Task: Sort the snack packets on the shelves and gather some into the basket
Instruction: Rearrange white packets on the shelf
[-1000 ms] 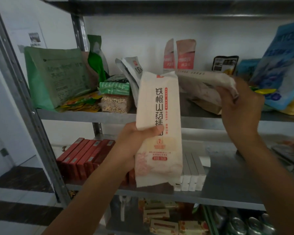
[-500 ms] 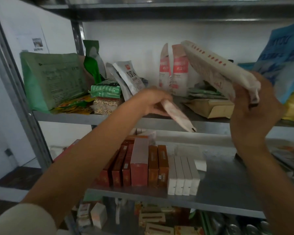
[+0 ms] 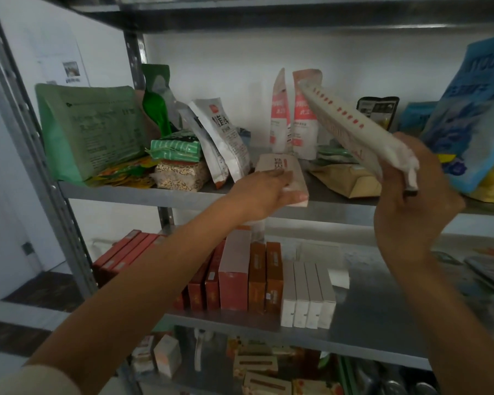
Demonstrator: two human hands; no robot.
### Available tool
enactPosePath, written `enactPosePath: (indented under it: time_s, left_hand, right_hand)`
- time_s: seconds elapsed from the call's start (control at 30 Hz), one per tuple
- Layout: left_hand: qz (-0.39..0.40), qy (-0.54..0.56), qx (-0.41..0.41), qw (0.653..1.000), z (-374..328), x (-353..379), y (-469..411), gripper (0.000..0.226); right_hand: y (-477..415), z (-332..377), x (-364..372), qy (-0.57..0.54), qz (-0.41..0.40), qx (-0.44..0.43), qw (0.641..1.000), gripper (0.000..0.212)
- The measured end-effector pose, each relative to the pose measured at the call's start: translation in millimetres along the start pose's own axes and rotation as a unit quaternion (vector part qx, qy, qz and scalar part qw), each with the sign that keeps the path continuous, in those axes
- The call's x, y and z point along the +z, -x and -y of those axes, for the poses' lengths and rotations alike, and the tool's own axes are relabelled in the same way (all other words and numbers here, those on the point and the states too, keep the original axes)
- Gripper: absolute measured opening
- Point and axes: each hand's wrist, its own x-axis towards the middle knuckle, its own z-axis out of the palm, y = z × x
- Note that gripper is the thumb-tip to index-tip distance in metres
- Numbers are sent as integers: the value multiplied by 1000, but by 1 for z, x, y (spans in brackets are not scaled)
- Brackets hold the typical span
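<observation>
A long white noodle packet (image 3: 280, 171) lies flat on the upper shelf (image 3: 160, 195), its near end at the shelf's front edge. My left hand (image 3: 264, 195) rests on that end, fingers on the packet. My right hand (image 3: 411, 201) holds a second white packet (image 3: 354, 129) with red print by its lower end, tilted up and leftward above the shelf. Two pink and white pouches (image 3: 294, 112) stand upright at the back. No basket is in view.
A big green bag (image 3: 92, 129), small green and grain packs (image 3: 177, 163), leaning white pouches (image 3: 220, 135), a brown paper bag (image 3: 345, 181) and a blue bag (image 3: 474, 115) crowd the upper shelf. Red, orange and white boxes (image 3: 254, 277) stand on the middle shelf.
My left hand carried the upright white packet up onto the upper shelf and laid it flat there. My right hand lifted and tilted the second packet above the shelf.
</observation>
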Motion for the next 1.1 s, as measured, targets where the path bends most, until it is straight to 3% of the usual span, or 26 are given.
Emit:
enactPosePath:
  time_s: [0.07, 0.1, 0.17, 0.23, 0.27, 0.33, 0.37, 0.43, 0.53, 0.6, 0.63, 0.7, 0.77, 0.83, 0.93, 0.97, 1.1]
  left_hand:
    - [-86, 121, 49, 988, -2, 6, 1, 73]
    - [-122, 248, 72, 958, -7, 8, 6, 80]
    - [-145, 533, 48, 832, -21, 3, 15, 98]
    - [-112, 708, 20, 697, -27, -6, 20, 100]
    - [-88, 756, 1, 648, -28, -12, 22, 95]
    - [-52, 811, -22, 582, -22, -18, 26, 76]
    - [-42, 821, -27, 568, -20, -17, 29, 63]
    - [-61, 817, -54, 571, -19, -9, 33, 42]
    - [-116, 804, -99, 575, -16, 1, 36, 37]
    - [-137, 785, -78, 599, -12, 2, 38, 36]
    - [-147, 773, -68, 613, -11, 1, 40, 35]
    - [-159, 759, -45, 630, -8, -1, 45, 35]
    - [-158, 769, -17, 619, -5, -1, 51, 35]
    - [-153, 783, 7, 603, -6, 4, 57, 34]
    - [-141, 788, 32, 599, -11, 17, 64, 34]
    - [-140, 785, 37, 603, -13, 22, 66, 35]
    - [-143, 765, 45, 627, -17, 40, 79, 37]
  right_hand:
    - [5, 3, 0, -12, 11, -13, 1000, 41]
    - [9, 6, -1, -13, 16, -24, 999, 43]
    - [21, 11, -4, -14, 35, -70, 997, 45]
    - [40, 12, -8, -9, 64, -154, 986, 39]
    - [49, 13, -10, -6, 83, -200, 976, 39]
    - [66, 13, -9, -24, 130, -266, 955, 41]
    - [74, 12, -7, -36, 146, -288, 946, 41]
    - [89, 13, -1, -42, 164, -316, 934, 39]
    - [109, 10, 10, -9, 236, -331, 914, 36]
    - [118, 8, 13, 10, 313, -306, 899, 48]
    - [124, 8, 12, -1, 352, -265, 898, 62]
    - [130, 13, 6, -101, 413, -77, 902, 93]
    - [129, 22, -1, -213, 386, 132, 888, 107]
    - [119, 28, -9, -305, 369, 283, 831, 96]
    - [109, 33, -16, -364, 425, 444, 700, 60]
    - [110, 32, -17, -357, 445, 463, 678, 53]
    - [120, 30, -19, -329, 462, 493, 660, 36]
